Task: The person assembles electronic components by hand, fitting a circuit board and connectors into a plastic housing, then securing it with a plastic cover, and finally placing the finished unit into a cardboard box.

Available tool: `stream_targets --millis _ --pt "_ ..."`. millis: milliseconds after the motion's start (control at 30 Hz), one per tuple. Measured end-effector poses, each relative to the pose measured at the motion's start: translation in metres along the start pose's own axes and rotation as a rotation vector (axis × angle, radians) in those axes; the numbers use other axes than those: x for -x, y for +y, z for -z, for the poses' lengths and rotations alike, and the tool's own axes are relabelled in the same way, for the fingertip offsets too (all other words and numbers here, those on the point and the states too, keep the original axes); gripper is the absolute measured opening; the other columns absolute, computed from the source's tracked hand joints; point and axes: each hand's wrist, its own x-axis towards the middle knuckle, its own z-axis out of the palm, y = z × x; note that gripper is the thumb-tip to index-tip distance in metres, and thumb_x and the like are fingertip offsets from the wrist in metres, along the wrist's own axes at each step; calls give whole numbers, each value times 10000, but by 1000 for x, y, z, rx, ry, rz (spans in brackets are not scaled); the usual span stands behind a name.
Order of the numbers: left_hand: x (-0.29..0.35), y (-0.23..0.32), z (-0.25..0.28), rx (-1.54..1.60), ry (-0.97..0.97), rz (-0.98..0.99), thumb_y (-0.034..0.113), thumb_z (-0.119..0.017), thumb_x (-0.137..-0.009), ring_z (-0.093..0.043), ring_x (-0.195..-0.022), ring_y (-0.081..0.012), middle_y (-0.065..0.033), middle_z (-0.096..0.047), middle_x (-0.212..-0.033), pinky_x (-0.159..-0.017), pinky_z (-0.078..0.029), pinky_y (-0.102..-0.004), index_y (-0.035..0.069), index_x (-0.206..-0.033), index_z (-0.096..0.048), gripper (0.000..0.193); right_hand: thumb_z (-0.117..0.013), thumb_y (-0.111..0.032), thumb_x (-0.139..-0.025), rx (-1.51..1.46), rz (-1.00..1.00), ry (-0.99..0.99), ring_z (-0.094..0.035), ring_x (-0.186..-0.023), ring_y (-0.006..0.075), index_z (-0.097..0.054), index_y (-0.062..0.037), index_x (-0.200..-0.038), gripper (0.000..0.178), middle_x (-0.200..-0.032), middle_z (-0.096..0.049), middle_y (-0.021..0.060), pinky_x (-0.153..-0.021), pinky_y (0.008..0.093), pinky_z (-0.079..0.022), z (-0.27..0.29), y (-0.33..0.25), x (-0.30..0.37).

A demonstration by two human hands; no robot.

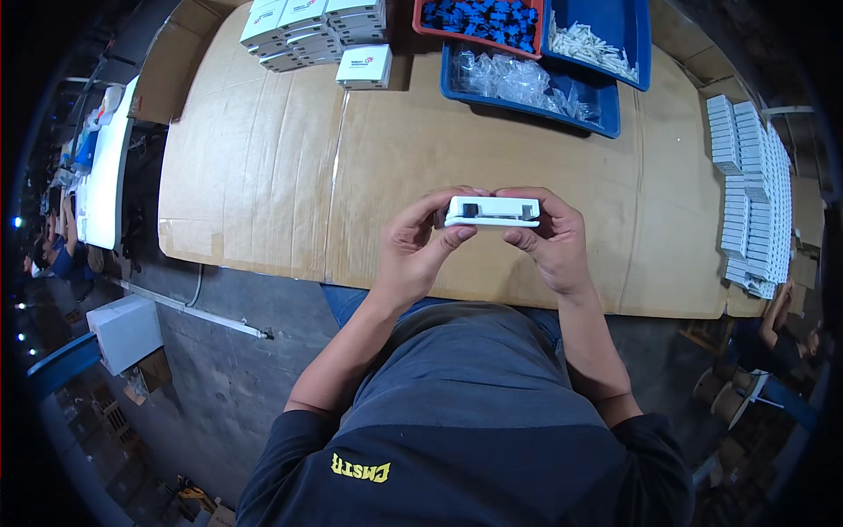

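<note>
Between both hands, just above the cardboard-covered table, I hold a small white plastic casing (493, 212), long side facing me. A dark square part shows at its left end and a recessed slot runs along the side. My left hand (414, 239) grips the left end, thumb below and fingers behind. The right hand (555, 244) grips the other end in the same way, its thumb on the lower edge. The fingertips behind the casing are partly hidden.
Stacked white boxes (303, 31) stand at the far left, with a single white box (364, 68) before them. A red tray (479, 44) of blue parts and blue trays (575, 121) of clear and white pieces lie beyond. White casings (753, 198) are piled along the right edge.
</note>
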Motion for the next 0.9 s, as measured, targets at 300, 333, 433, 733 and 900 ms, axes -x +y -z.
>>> stream_targets --millis 300,333,433,733,900 --pt "4 10 2 -147 -60 -34 8 -795 -870 -684 -1156 -263 -172 -712 -1203 -993 -544 -373 -22 -1221 -654 380 -884 18 -740 240 154 -115 -687 -1077 192 -715 -4 -1166 459 -1139 -734 105 -951 322 -552 -1 -15 3" --pt "4 9 2 -115 -65 -74 -1 -798 -862 -687 -1144 -244 -154 -727 -1184 -986 -536 -362 -21 -1221 -674 380 -893 22 -723 194 160 -102 -688 -1071 195 -720 -4 -1154 466 -1138 -735 107 -947 324 -548 -2 -14 4" --pt "4 7 1 -87 -60 -127 -17 -803 -846 -692 -1142 -256 -162 -730 -1178 -989 -540 -369 -19 -1207 -680 382 -900 26 -707 208 206 -83 -696 -1056 205 -725 3 -1134 462 -1121 -738 114 -922 320 -549 -3 -12 6" --pt "6 9 2 -125 -81 -80 -3 -803 -853 -685 -1168 -319 -179 -705 -1177 -975 -589 -429 -17 -1196 -642 379 -877 36 -709 363 311 -39 -724 -962 238 -730 36 -1095 413 -1030 -757 162 -828 320 -563 -4 -11 8" --pt "4 5 3 -123 -120 -127 -11 -794 -859 -685 -1166 -320 -181 -710 -1167 -970 -589 -424 -24 -1194 -647 365 -871 41 -720 362 328 -63 -723 -980 237 -734 24 -1103 408 -1052 -758 153 -844 324 -566 -1 -10 6"
